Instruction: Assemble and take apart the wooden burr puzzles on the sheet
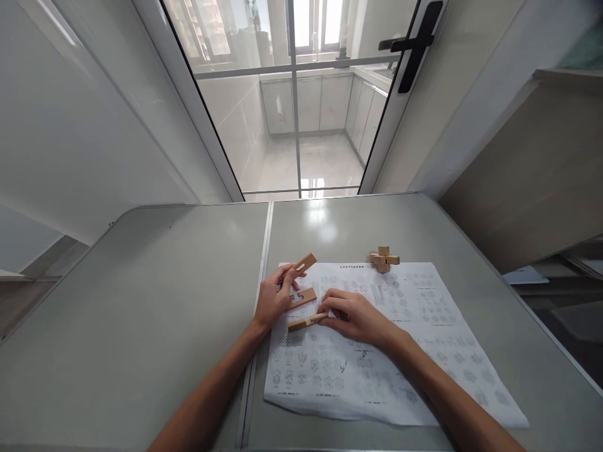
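A flat wooden piece [305,263] with a slot is pinched between the thumb and fingers of my left hand [276,295], tilted above the sheet's upper left corner. Just below it, a second flat wooden piece [304,297] with a cut-out lies beside my left fingers; whether they touch it is unclear. My right hand [353,315] has its thumb and fingers closed on the right end of a narrow notched wooden stick [306,322]. That stick points left over the printed paper sheet [330,402].
An assembled wooden cross-shaped puzzle [384,258] stands at the sheet's top edge. The grey-green table [141,314] has a metal seam [266,245] left of the sheet. Beyond its far edge is a glass door with a black handle [414,44]. Shelving is at the right.
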Demonstrator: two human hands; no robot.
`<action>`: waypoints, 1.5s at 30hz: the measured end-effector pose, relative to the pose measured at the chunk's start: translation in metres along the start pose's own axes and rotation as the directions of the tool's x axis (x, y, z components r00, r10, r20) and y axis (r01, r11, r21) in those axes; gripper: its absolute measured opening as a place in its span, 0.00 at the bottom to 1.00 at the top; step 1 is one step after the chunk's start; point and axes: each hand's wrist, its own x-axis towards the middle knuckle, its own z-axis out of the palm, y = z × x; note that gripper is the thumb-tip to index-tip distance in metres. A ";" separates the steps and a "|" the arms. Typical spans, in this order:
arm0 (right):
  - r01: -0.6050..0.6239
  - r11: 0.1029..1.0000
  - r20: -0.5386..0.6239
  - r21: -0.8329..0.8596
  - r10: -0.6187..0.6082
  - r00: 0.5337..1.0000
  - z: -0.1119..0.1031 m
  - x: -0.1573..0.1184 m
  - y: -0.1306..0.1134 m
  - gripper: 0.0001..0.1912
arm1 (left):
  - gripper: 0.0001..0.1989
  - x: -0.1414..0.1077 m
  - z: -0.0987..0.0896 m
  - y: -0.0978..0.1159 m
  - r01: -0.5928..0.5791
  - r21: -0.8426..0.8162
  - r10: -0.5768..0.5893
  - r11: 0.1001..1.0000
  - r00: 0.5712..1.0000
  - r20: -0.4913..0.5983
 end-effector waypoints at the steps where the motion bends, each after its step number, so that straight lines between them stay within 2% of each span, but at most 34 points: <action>1: 0.005 1.000 -0.007 0.001 -0.005 1.000 0.000 0.000 -0.001 0.07 | 0.20 0.000 0.000 0.000 0.001 0.002 -0.001 1.000 1.000 0.001; 4: -0.005 0.999 -0.047 0.038 0.007 0.999 0.002 0.001 -0.003 0.12 | 0.20 0.000 0.000 -0.002 -0.003 -0.004 0.003 1.000 1.000 0.001; 7: -0.086 0.979 -0.118 0.184 0.109 0.987 0.004 0.002 -0.002 0.17 | 0.21 0.000 0.000 -0.002 0.006 -0.020 -0.006 1.000 1.000 0.005; 11: -0.233 0.838 -0.121 0.493 0.331 0.936 0.008 0.004 0.001 0.21 | 0.20 -0.002 0.001 -0.005 -0.027 -0.003 0.027 1.000 1.000 -0.015; 13: -0.240 0.766 -0.111 0.597 0.374 0.921 0.010 0.005 0.002 0.22 | 0.20 -0.004 0.002 -0.007 -0.019 -0.002 0.019 1.000 0.999 -0.026; 15: -0.229 0.731 -0.127 0.642 0.396 0.910 0.011 0.006 0.003 0.23 | 0.22 -0.006 0.004 -0.007 0.003 0.005 -0.003 1.000 1.000 -0.026; 18: -0.232 0.717 -0.164 0.657 0.436 0.885 0.013 0.008 0.001 0.24 | 0.23 -0.009 0.007 -0.006 -0.010 0.026 0.011 1.000 1.000 -0.028; 22: -0.238 0.715 -0.196 0.658 0.467 0.862 0.015 0.009 -0.001 0.25 | 0.21 -0.011 0.009 -0.005 -0.089 0.079 0.092 0.993 0.995 -0.040; 27: -0.224 0.697 -0.198 0.681 0.470 0.860 0.015 0.009 -0.001 0.24 | 0.21 -0.012 0.008 -0.010 -0.165 0.166 0.175 0.972 0.984 -0.045; 34: -0.230 0.697 -0.220 0.679 0.492 0.842 0.015 0.010 -0.006 0.25 | 0.21 -0.013 0.008 -0.014 -0.214 0.181 0.223 0.960 0.974 -0.033; 45: -0.208 0.686 -0.227 0.697 0.487 0.844 0.013 0.010 -0.005 0.25 | 0.21 -0.011 0.011 -0.027 -0.378 0.212 0.391 0.901 0.920 -0.024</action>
